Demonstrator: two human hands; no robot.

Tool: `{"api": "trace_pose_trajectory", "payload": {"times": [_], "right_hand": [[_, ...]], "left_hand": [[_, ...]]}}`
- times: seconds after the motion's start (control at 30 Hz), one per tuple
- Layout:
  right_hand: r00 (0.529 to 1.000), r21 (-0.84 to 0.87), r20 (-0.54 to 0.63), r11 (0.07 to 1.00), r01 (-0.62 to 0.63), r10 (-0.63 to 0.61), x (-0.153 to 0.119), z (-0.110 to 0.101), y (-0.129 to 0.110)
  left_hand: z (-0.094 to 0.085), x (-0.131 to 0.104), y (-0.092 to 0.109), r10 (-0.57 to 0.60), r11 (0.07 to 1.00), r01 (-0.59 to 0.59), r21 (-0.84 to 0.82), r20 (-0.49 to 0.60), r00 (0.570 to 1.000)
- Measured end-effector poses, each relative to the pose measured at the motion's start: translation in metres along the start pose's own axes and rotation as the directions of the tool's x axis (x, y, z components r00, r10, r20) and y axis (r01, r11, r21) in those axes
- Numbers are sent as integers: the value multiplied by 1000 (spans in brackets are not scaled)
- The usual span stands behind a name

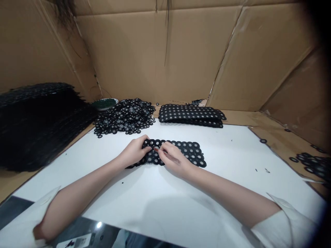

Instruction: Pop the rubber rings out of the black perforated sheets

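A black panel of joined rings with pale round centres (190,150) lies on the white tabletop in front of me. My left hand (134,150) grips its left part, thumb on top and fingers at the far edge. Over the middle of the panel, my right hand (174,159) is closed around a slender reddish-brown tool (172,158). The tool's tip points left at the rings, close to my left thumb. What kind of tool it is, I cannot make out.
Behind the panel is a heap of loose black rings (126,117), beside a bowl of dark green bits (104,103). Folded ring panels (191,113) lie at the back. A tall black stack (38,127) stands left; more rings (314,165) lie right. Cardboard walls (155,51) enclose the table.
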State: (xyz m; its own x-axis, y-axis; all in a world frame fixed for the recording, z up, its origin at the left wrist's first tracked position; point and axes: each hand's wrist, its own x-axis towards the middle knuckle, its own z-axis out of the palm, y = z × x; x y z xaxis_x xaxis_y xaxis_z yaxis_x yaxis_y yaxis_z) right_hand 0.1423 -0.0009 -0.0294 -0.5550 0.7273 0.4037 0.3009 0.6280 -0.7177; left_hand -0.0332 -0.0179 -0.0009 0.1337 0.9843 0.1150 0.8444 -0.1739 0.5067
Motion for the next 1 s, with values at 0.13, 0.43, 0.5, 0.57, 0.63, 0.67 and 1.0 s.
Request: {"api": "trace_pose_trajectory", "payload": {"times": [0.13,0.43,0.5,0.57,0.63,0.67,1.0], "right_hand": [[997,-63,73,998,14,-9,21,3,3],[970,362,89,900,-245,228,22,13,20],[964,386,89,883,-267,252,22,9,20],[970,376,70,895,-240,231,21,6,16],[974,399,66,889,-225,217,20,3,12],[973,422,78,877,-229,216,20,3,10],[977,379,147,904,-199,154,20,1,13]], "left_hand": [[2,-1,-1,-19,993,26,111,-69,997],[2,8,-15,-94,996,94,-2,-30,995],[-4,10,-18,-155,977,165,-138,75,985],[-12,9,-19,-177,945,227,-235,217,960],[-20,8,-20,-158,932,249,-265,322,933],[-24,7,-19,-150,930,253,-266,352,924],[-22,5,-16,-150,947,227,-226,313,938]]}}
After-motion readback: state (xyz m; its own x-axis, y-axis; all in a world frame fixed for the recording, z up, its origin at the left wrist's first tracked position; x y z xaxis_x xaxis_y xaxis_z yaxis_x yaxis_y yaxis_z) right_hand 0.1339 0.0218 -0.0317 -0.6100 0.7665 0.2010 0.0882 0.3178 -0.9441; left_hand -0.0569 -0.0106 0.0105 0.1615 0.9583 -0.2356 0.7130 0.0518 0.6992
